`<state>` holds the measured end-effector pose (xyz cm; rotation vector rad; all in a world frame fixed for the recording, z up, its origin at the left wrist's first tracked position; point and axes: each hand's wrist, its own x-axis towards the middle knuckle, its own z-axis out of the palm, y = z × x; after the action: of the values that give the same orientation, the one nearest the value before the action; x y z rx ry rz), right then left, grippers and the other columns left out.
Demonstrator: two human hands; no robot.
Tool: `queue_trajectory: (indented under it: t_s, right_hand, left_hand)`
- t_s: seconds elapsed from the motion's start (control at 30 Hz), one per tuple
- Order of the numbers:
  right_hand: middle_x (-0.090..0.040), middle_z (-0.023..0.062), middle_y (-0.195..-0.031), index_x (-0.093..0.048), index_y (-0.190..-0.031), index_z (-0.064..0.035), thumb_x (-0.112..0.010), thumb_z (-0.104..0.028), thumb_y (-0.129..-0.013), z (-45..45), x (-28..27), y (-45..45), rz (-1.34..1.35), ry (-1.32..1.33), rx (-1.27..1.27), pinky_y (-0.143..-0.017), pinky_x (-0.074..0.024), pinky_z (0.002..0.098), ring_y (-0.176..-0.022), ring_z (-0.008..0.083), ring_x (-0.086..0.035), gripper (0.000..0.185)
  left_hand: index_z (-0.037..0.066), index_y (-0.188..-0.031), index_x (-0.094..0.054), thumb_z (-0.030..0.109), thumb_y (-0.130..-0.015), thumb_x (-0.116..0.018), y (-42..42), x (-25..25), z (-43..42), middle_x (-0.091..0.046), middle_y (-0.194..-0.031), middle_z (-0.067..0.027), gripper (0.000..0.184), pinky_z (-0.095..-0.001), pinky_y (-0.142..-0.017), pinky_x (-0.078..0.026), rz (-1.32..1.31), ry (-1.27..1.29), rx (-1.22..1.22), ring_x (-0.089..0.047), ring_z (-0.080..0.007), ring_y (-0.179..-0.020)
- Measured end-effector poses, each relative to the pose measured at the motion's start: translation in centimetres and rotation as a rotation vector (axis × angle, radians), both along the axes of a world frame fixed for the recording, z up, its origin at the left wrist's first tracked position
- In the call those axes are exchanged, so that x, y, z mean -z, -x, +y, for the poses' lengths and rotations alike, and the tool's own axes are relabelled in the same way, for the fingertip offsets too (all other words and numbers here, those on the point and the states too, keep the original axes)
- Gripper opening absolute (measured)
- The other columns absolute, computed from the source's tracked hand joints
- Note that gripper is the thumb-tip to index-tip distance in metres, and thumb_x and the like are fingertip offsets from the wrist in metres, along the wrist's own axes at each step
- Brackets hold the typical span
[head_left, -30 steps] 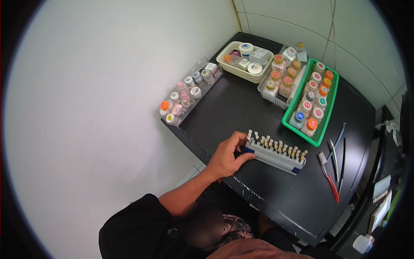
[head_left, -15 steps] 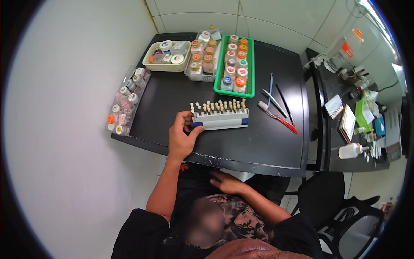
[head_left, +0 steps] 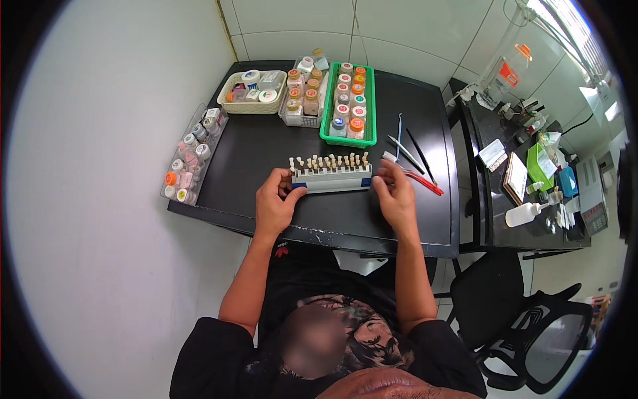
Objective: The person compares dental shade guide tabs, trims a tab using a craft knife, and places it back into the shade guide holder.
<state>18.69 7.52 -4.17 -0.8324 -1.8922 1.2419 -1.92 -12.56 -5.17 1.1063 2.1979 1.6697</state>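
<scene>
A tooth shade guide (head_left: 335, 182), a grey and blue holder with rows of tooth-coloured tabs standing up along its top, rests on the black table in front of me. My left hand (head_left: 274, 205) grips its left end, thumb along the front and fingers round the side. At the other end is my right hand (head_left: 397, 199), thumb and fingers apart, close beside the holder; whether it touches I cannot tell. Just beyond the right fingers lies a red-handled toothbrush (head_left: 424, 182), its head partly behind them.
Behind the guide stand a green basket (head_left: 374, 120) of capped jars, a clear basket (head_left: 302, 121) of bottles and a cream basket (head_left: 256, 106). A clear tray (head_left: 163, 189) of small jars lines the left edge. Slim tools, including a black one (head_left: 421, 156), lie at right.
My right hand has come up from my lap to the right end of the shade guide. My left hand keeps its hold on the left end. The view has shifted slightly.
</scene>
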Motion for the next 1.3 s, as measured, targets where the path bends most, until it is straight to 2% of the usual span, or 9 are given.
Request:
queue_trajectory:
  t_s: [0.07, 0.17, 0.4, 0.6, 0.77, 0.87, 1.1, 1.17, 1.3]
  right_hand:
    - [-0.079, 0.0167, -0.107, -0.071, -0.132, 0.0059, -0.075, -0.004, -0.1, -0.2, 0.6, 1.0, -0.005, -0.067, 0.005, -0.082, -0.062, 0.0349, -0.092, 0.0213, -0.077, 0.034]
    - [-0.079, 0.0155, -0.105, -0.073, -0.128, 0.0057, -0.076, -0.003, -0.1, -0.9, 0.3, 1.1, -0.067, -0.062, -0.007, -0.081, -0.0618, 0.0345, -0.089, 0.0219, -0.077, 0.03]
    - [-0.08, 0.0084, -0.102, -0.075, -0.122, 0.0057, -0.076, 0.0, -0.1, -1.3, 0.6, 0.8, 0.142, 0.064, 0.009, -0.082, -0.0609, 0.0288, -0.092, 0.0112, -0.074, 0.022]
    - [-0.078, 0.0083, -0.102, -0.075, -0.12, 0.0054, -0.077, 0.001, -0.099, -1.9, -0.1, 0.7, 0.128, -0.09, 0.061, -0.082, -0.0606, 0.0278, -0.09, 0.012, -0.075, 0.021]
    - [-0.076, 0.0066, -0.101, -0.074, -0.119, 0.0049, -0.077, 0.001, -0.099, -1.5, 1.5, 0.3, 0.182, 0.036, 0.019, -0.082, -0.0596, 0.0268, -0.09, 0.0108, -0.074, 0.021]
    - [-0.076, 0.0069, -0.101, -0.074, -0.118, 0.0047, -0.077, 0.001, -0.099, -1.7, 1.4, 0.4, 0.182, 0.055, 0.021, -0.081, -0.0595, 0.0267, -0.089, 0.0108, -0.074, 0.02]
    - [-0.077, 0.0102, -0.098, -0.073, -0.116, 0.0045, -0.077, 0.001, -0.098, -1.7, 1.3, 0.3, 0.108, -0.075, 0.072, -0.077, -0.0603, 0.0293, -0.086, 0.0162, -0.078, 0.019]
    - [-0.076, 0.0065, -0.101, -0.072, -0.119, 0.0058, -0.074, 0.002, -0.101, -1.8, 0.8, 0.2, 0.08, -0.046, 0.059, -0.083, -0.0591, 0.0264, -0.091, 0.0113, -0.074, 0.018]
    - [-0.077, 0.0063, -0.105, -0.071, -0.12, 0.0063, -0.072, 0.003, -0.103, -1.8, 1.1, 0.2, 0.092, -0.016, 0.058, -0.087, -0.059, 0.0252, -0.096, 0.0095, -0.073, 0.018]
  left_hand:
    - [-0.002, -0.116, -0.068, 0.0, -0.09, -0.086, -0.1, 0.0, 0.0, -0.077, -0.098, -0.0046, 0.032, -0.0238, -0.074, -0.051, 0.049, -0.038, -0.009, -0.066, -0.0074, -0.085]
    - [-0.002, -0.118, -0.069, 0.0, -0.09, -0.086, -0.2, -0.3, 0.1, -0.076, -0.096, -0.0039, 0.033, -0.0238, -0.074, -0.052, -0.031, -0.04, 0.0, -0.066, -0.0067, -0.085]
    - [-0.004, -0.118, -0.072, 0.001, -0.092, -0.086, -0.1, 0.2, 0.0, -0.077, -0.096, -0.0047, 0.03, -0.0247, -0.077, -0.055, -0.166, -0.17, 0.04, -0.068, -0.008, -0.084]
    - [-0.005, -0.115, -0.072, -0.002, -0.097, -0.082, 0.3, 1.0, -0.3, -0.079, -0.101, -0.0065, 0.021, -0.025, -0.083, -0.059, -0.274, -0.242, 0.077, -0.073, -0.0096, -0.09]
    - [-0.005, -0.114, -0.072, -0.002, -0.098, -0.081, 0.2, 0.4, -0.4, -0.08, -0.1, -0.007, 0.018, -0.0254, -0.084, -0.06, -0.377, -0.215, 0.086, -0.075, -0.0107, -0.092]
    - [-0.004, -0.115, -0.068, -0.006, -0.099, -0.077, 0.4, 0.6, -0.5, -0.078, -0.104, -0.0081, 0.019, -0.0281, -0.092, -0.062, -0.378, -0.176, 0.099, -0.076, -0.0138, -0.097]
    - [-0.004, -0.113, -0.069, -0.004, -0.099, -0.078, 0.3, 0.2, -0.5, -0.078, -0.103, -0.0084, 0.017, -0.0272, -0.09, -0.062, -0.371, -0.135, 0.087, -0.076, -0.0135, -0.096]
    - [-0.004, -0.113, -0.069, -0.004, -0.099, -0.078, 0.3, 0.2, -0.5, -0.078, -0.103, -0.0084, 0.016, -0.0271, -0.09, -0.062, -0.363, -0.122, 0.086, -0.076, -0.0133, -0.096]
    - [-0.003, -0.11, -0.073, 0.002, -0.097, -0.083, 0.3, 0.9, -0.3, -0.08, -0.096, -0.0046, 0.017, -0.0228, -0.075, -0.056, -0.344, -0.174, 0.063, -0.073, -0.0072, -0.087]
